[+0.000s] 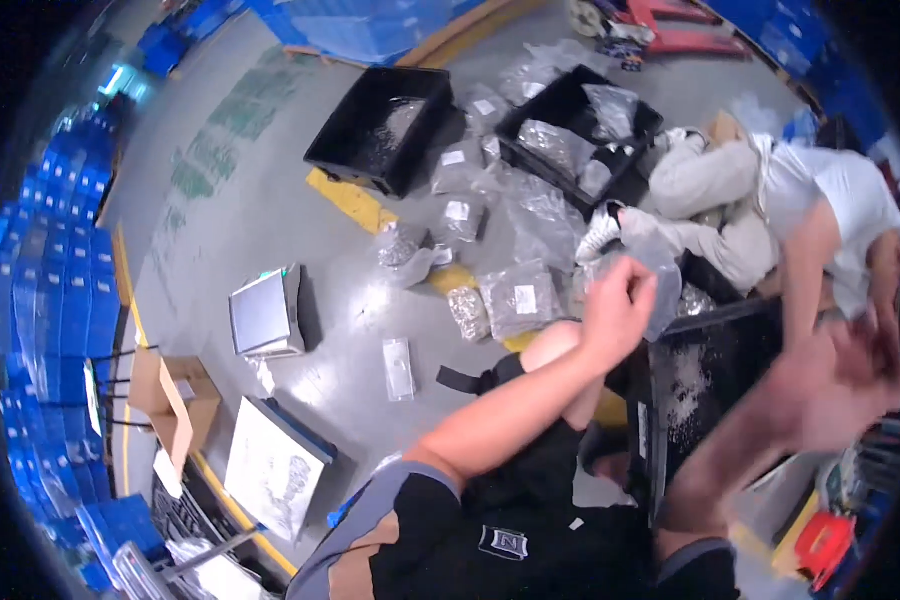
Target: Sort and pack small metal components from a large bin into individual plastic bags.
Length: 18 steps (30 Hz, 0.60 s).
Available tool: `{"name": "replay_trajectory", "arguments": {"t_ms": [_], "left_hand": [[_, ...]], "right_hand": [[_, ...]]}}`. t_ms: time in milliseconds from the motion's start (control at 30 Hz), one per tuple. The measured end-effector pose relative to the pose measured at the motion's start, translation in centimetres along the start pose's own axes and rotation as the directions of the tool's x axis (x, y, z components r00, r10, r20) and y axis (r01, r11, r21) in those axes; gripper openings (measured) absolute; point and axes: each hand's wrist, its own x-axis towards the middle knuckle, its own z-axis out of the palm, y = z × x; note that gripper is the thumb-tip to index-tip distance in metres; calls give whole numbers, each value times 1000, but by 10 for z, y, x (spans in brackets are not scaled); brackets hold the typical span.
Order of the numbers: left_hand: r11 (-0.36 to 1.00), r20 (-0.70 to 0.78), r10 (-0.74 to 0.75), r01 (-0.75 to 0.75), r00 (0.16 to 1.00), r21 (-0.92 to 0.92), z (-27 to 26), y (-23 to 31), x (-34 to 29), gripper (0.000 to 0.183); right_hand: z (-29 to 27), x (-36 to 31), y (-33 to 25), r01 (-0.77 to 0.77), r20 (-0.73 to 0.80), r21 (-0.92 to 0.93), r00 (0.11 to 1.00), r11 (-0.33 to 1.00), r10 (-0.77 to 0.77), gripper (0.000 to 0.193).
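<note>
The left hand [618,312] has its grip closed on a clear plastic bag [662,290], held near the far left corner of a black bin [740,345] whose inside shows a scatter of pale bits. The right hand [842,368] is blurred at the bin's right side, close to the bare forearms of another person [830,185], and I cannot tell whether its grip is open or closed. Filled bags [522,300] lie on the grey floor [350,285] beyond the left forearm.
</note>
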Motion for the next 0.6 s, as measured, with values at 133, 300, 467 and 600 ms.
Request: {"name": "replay_trajectory", "arguments": {"t_ms": [133, 300, 467, 600], "left_hand": [[999, -33, 38, -38, 999, -4, -2, -20, -6, 12], [995, 45, -20, 25, 999, -98, -15, -10, 11, 12], [995, 73, -62, 68, 995, -75, -3, -9, 9, 13], [987, 34, -89, 84, 995, 135, -13, 4, 16, 10]], "right_hand": [[222, -67, -38, 110, 510, -603, 814, 790, 276, 38], [236, -48, -88, -256, 478, 400, 877, 880, 38, 54], [97, -42, -48, -93, 378, 471, 920, 877, -106, 52], [-89, -43, 12, 32, 399, 259, 907, 965, -138, 21]]}}
